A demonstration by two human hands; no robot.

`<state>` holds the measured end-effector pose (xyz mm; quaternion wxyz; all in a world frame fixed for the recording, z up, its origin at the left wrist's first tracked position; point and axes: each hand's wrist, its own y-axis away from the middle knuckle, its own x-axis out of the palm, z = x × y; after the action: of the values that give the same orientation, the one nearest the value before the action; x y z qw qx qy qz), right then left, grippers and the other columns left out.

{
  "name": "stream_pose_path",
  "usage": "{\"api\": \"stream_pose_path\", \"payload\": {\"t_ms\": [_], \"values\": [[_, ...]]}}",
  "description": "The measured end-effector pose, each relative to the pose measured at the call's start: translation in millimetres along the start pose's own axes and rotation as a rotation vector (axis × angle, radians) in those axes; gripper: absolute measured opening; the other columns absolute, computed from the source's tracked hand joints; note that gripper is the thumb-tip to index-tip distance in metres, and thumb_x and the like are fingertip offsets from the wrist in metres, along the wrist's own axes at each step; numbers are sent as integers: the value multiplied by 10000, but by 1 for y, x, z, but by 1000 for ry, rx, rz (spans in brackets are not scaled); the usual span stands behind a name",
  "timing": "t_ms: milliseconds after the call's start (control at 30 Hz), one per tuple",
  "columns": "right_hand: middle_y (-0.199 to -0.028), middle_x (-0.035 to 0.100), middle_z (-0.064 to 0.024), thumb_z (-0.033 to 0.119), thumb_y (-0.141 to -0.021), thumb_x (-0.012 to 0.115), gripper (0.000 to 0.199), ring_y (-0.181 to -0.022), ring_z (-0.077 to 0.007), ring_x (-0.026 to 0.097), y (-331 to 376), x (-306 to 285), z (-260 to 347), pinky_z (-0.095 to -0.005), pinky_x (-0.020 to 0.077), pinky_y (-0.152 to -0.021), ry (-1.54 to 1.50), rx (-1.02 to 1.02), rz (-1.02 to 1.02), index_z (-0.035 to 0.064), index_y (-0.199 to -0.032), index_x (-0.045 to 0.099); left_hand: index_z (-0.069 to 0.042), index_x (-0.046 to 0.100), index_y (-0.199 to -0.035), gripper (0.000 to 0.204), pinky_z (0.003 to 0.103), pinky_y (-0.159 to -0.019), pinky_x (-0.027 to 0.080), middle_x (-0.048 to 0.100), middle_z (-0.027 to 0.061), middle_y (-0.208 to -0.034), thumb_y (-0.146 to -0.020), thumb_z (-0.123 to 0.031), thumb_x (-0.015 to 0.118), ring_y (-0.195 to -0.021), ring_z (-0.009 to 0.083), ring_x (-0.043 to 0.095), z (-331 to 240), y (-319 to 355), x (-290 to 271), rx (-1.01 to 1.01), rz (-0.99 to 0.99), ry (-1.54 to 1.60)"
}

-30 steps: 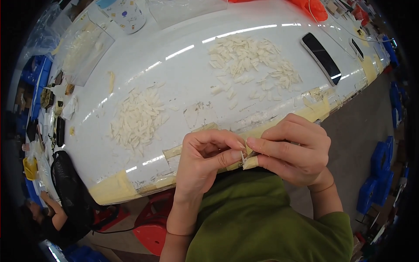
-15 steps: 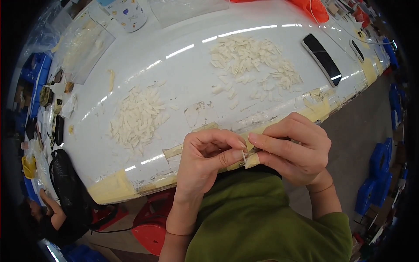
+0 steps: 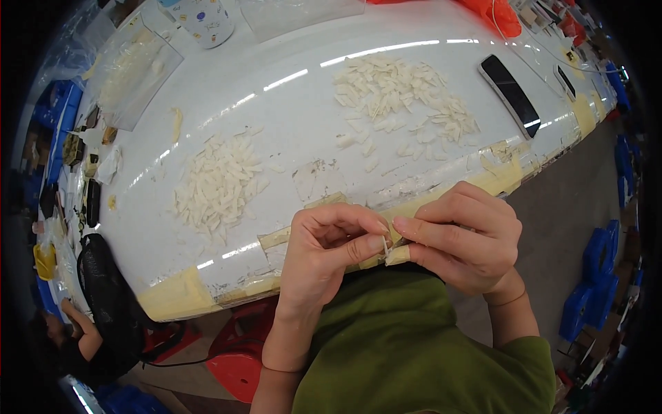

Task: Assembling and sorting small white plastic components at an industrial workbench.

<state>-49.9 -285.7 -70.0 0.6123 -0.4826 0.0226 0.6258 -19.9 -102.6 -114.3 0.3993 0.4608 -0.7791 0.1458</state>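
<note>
My left hand [image 3: 323,254] and my right hand [image 3: 463,236] meet at the near edge of the white table [image 3: 289,117], both pinching one small cream-white piece [image 3: 394,254] between thumbs and fingertips. Most of the piece is hidden by my fingers. A pile of similar white pieces [image 3: 217,183] lies to the left on the table. A second, wider scatter of white pieces [image 3: 400,93] lies farther back to the right.
A black phone [image 3: 510,86] lies at the right of the table, and a clear plastic bag of pieces [image 3: 131,65] and a patterned cup [image 3: 200,17] stand at the back left. Tan tape [image 3: 179,293] lines the table's edge. Below the table are a red stool [image 3: 234,359] and a black bag [image 3: 103,297].
Nothing has visibly moved; both hands stay pinched on the small piece at the table's edge.
</note>
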Motion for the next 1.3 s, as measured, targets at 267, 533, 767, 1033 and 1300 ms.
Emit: {"api": "stream_pose_path", "payload": {"t_ms": [267, 533, 767, 1033, 1300], "values": [[-811, 652, -31, -4, -641, 739, 246, -607, -143, 502, -4, 4, 0, -231, 424, -518, -63, 51, 56, 42, -882, 732, 34, 679, -888, 163, 188, -696, 503, 684, 100, -839, -752, 125, 678, -720, 123, 624, -6, 3, -4, 24, -48, -57], [-1005, 707, -52, -18, -661, 701, 253, -648, -151, 542, -32, 27, -33, -231, 446, -569, -22, 227, 97, 47, -902, 738, -21, 701, -855, 102, 247, -699, 456, 654, 17, -805, -779, 32, 657, -706, 137, 545, -73, 13, -20, 545, -790, -1455], [-1074, 707, -53, -63, -675, 659, 263, -731, -110, 572, -39, 28, -32, -189, 436, -568, -8, 160, 288, 40, -905, 733, -55, 705, -853, 94, 268, -691, 445, 620, 5, -813, -781, -8, 668, -734, 154, 528, -76, 8, -19, 605, -919, -1700], [-1045, 709, -40, -99, -674, 639, 312, -716, -86, 565, -24, 4, -28, -180, 431, -573, -320, 444, 67, 38, -938, 733, -39, 669, -859, 92, 303, -696, 439, 570, 47, -846, -768, -38, 683, -758, 202, 507, -19, -32, 11, 530, -475, -1680], [-1034, 705, -30, -109, -668, 646, 347, -711, -87, 565, -6, -10, -32, -189, 431, -571, -319, 490, 39, 39, -971, 728, -26, 640, -869, 115, 307, -662, 439, 580, 59, -831, -760, -25, 678, -731, 201, 510, -6, -38, 24, 454, -297, -1837]]}}
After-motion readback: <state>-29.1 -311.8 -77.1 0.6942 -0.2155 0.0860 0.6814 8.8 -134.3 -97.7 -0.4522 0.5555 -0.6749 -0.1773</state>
